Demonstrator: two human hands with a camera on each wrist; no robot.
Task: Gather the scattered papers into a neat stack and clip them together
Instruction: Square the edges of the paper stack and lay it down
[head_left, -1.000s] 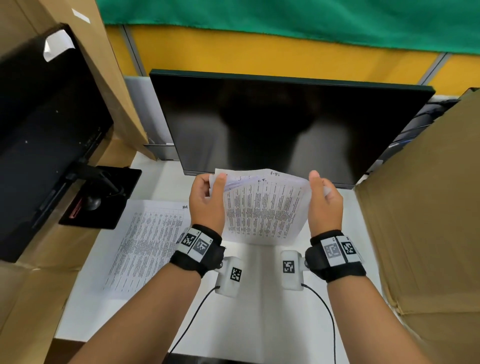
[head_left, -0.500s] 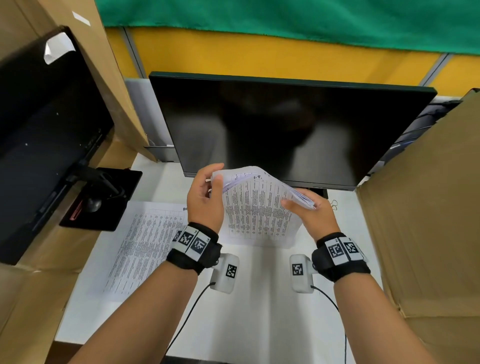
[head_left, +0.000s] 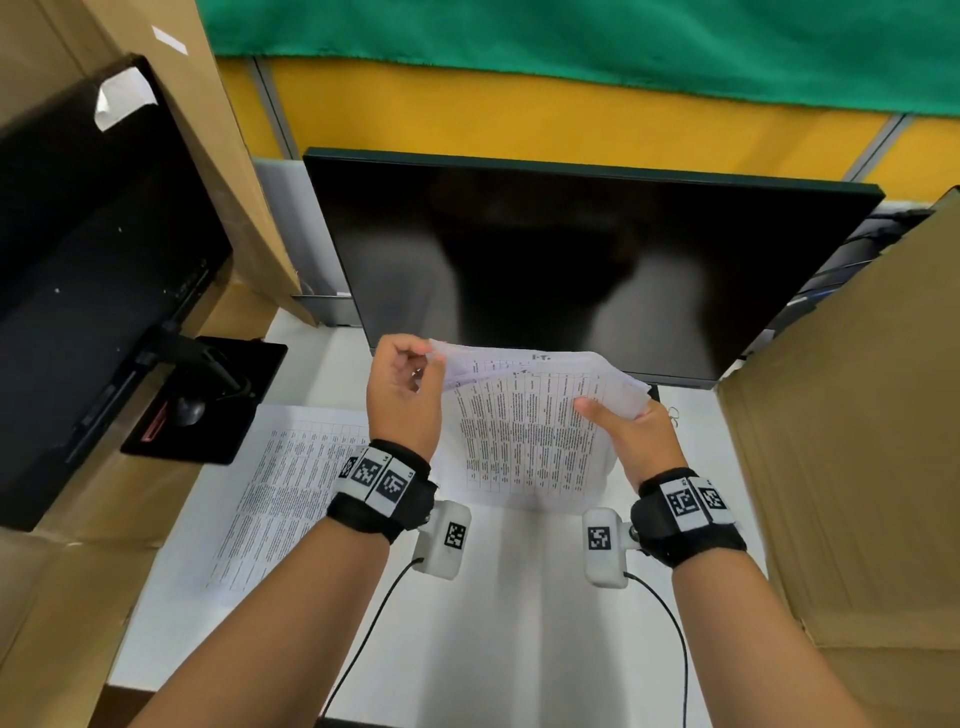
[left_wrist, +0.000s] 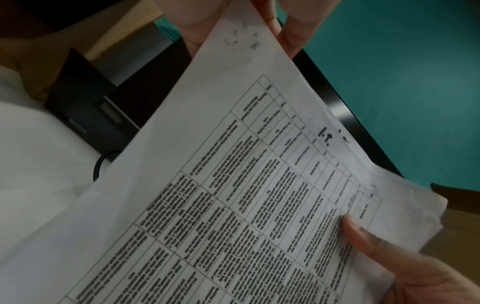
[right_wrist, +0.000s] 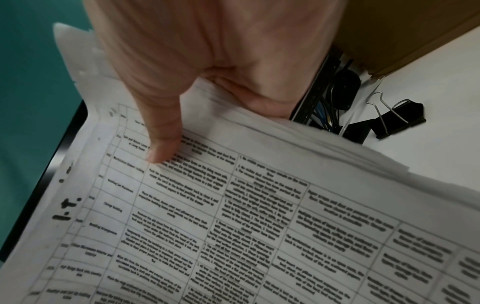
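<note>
I hold a stack of printed papers tilted above the white desk, in front of the monitor. My left hand pinches the stack's top-left corner. My right hand grips the right edge, thumb on the top sheet and fingers hidden beneath. The sheets are fanned at the right edge in the right wrist view, where the stack fills the frame under my right hand. One loose printed sheet lies flat on the desk at the left. A black binder clip lies on the desk past my right hand.
A large dark monitor stands close behind the papers. Cardboard walls rise at the right and left. A second black screen leans at the left, its base on the desk by the loose sheet.
My right hand moved from the stack's upper right corner down to its right edge, thumb now on top. The stack tilted and its right edges fanned. My left hand stayed at the top-left corner.
</note>
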